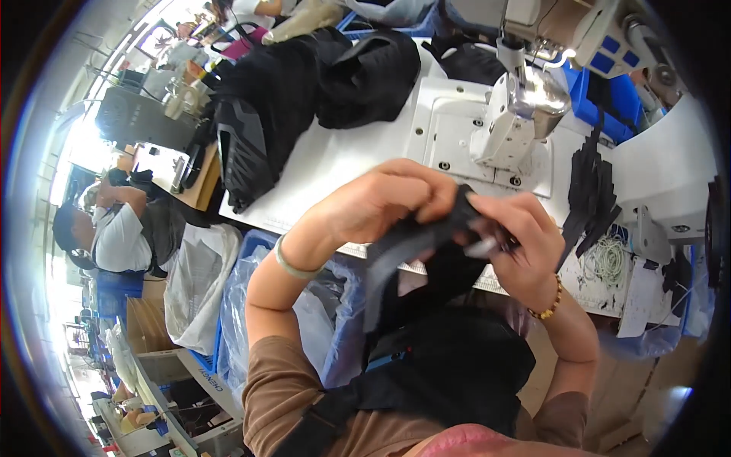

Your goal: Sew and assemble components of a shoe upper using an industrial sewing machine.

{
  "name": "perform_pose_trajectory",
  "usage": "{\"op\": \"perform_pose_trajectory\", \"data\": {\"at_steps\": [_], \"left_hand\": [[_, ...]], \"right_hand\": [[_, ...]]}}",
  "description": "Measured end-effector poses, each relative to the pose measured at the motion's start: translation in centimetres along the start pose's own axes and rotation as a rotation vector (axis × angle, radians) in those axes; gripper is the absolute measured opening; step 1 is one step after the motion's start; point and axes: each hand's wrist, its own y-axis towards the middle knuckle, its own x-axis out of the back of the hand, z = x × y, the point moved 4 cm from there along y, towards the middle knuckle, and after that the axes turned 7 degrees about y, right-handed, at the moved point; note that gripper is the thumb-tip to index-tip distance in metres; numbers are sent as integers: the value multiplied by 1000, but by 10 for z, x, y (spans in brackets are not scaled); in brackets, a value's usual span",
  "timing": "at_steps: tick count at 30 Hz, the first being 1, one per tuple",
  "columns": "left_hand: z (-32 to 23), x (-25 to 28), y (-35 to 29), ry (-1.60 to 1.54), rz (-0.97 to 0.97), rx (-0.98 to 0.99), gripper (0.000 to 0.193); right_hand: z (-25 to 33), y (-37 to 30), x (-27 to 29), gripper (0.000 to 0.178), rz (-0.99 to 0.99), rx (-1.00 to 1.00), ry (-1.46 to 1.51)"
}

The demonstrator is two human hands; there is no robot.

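In front of my chest, I hold up a black fabric piece (407,240) with a greyish band along one side. My left hand (396,194) is closed on its upper edge, fingers curled over. The fingers of my right hand (525,240) pinch the same edge from the other side, close to the left fingertips. A small shiny, pale object (480,247) shows under the right fingers; blur keeps me from telling what it is. The lower part of the fabric hangs down toward my lap, over my black apron (449,358).
Beyond my hands stands a white sewing machine (514,126) on a white table (335,171). Black garments (282,107) are heaped at the left, black strips (590,186) and tangled thread (609,263) lie at the right. A plastic-lined blue bin (335,327) is beside me; a co-worker (114,228) sits further left.
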Motion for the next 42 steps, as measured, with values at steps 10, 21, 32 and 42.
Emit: {"op": "perform_pose_trajectory", "data": {"at_steps": [10,21,32,42], "left_hand": [[-36,20,-38,482,-965,-973,10],[-52,47,37,421,-630,-790,19],[-84,62,97,453,-461,-640,18],[-31,-23,27,493,-540,-617,25]], "right_hand": [[19,37,-29,38,159,-842,764],[-46,24,6,17,-339,-678,491],[-56,10,20,16,-525,-558,391],[-32,1,45,20,-422,-339,189]]}}
